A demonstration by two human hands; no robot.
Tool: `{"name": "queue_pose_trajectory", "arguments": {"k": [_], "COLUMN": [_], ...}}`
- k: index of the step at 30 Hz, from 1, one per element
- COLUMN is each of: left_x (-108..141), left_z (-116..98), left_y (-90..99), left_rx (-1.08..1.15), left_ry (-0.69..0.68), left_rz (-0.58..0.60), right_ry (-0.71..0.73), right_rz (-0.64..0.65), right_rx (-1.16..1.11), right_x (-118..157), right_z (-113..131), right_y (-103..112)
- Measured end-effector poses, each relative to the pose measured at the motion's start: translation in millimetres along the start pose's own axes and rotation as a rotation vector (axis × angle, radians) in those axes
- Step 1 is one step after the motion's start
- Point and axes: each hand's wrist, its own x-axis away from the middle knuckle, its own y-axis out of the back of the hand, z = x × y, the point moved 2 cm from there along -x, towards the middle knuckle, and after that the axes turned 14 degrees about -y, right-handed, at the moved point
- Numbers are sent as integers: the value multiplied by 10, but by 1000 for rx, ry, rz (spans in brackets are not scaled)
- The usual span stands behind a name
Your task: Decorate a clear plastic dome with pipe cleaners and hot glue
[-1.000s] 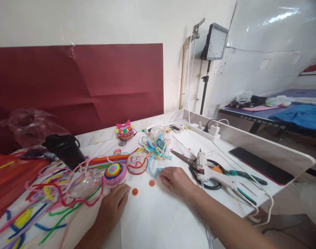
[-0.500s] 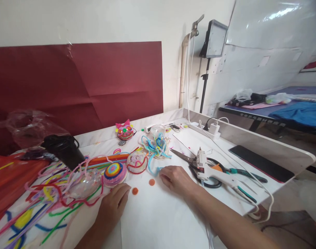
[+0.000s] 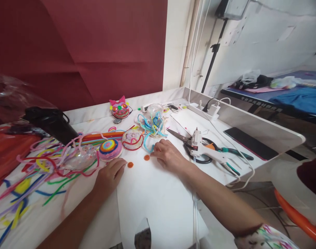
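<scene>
Two small flat orange discs lie on the white paper: a left disc [image 3: 130, 165] and a right disc [image 3: 146, 157]. My left hand [image 3: 109, 175] rests palm down beside the left disc, fingers loosely laid out, holding nothing. Bent over the paper, my right hand [image 3: 168, 155] has a fingertip at the edge of the right disc; its fingers are apart with nothing visibly gripped. Just beyond are a round piece coiled in rainbow colours [image 3: 110, 149], a pale dome with red trim [image 3: 132, 139] and a tangle of blue pipe cleaners [image 3: 155, 124].
Right of my right hand lie scissors [image 3: 180, 135], a white glue gun [image 3: 208, 152] with its cord, green-handled pliers [image 3: 237, 153] and a black phone [image 3: 251, 142]. Loose pipe cleaners [image 3: 54, 173], a black cup [image 3: 47, 124] and a pink cat-eared face [image 3: 120, 109] are also here.
The view has tilted down, so the table sits higher in the picture. My right fingers have come to the right disc's edge. The left hand stays beside the left disc.
</scene>
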Motion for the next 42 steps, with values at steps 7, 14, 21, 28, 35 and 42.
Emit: {"name": "queue_pose_trajectory", "arguments": {"k": [7, 14, 21, 28, 35, 42], "left_x": [-4, 27, 70, 67, 53, 40], "left_z": [0, -16, 3, -18, -54, -52], "left_y": [-2, -24, -65, -76, -65, -64], "left_rx": [14, -84, -107, -115, -135, -104], "left_ry": [3, -77, -149, -166, -164, -149], "left_rz": [23, 80, 199, 264, 258, 179], "right_ry": [25, -3, -26, -55, -66, -49], "right_rz": [88, 174, 236, 303, 318, 264], "right_rx": [113, 169, 198, 226, 248, 232], "right_x": [9, 3, -7, -17, -27, -31], "right_z": [65, 74, 66, 73, 98, 97], "right_y": [-64, -86, -114, -122, -149, -206]}}
